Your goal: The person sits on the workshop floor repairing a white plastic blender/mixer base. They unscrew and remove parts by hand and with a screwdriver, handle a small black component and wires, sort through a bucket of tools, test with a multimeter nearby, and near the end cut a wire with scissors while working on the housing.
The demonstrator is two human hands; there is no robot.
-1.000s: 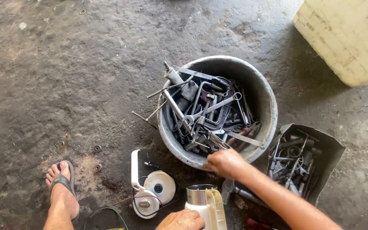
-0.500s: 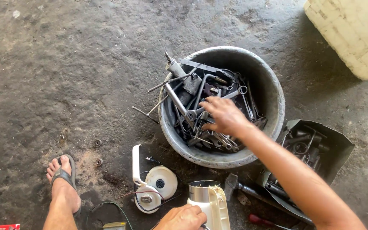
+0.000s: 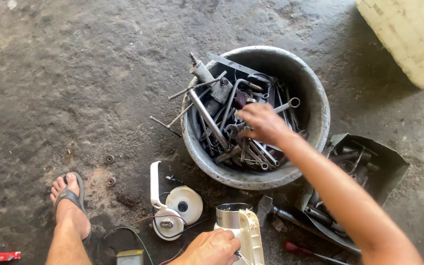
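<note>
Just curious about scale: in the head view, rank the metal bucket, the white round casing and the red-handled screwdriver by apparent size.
1. metal bucket
2. white round casing
3. red-handled screwdriver, partly cut off at the edge, so less certain.

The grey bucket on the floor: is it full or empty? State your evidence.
Nearly full: the grey bucket holds a heap of metal tools, some poking over its rim; the right hand reaches in.

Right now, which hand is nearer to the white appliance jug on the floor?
Left. The left hand rests against the jug at the bottom edge; the right hand is apart, reaching among tools in the metal bucket.
</note>
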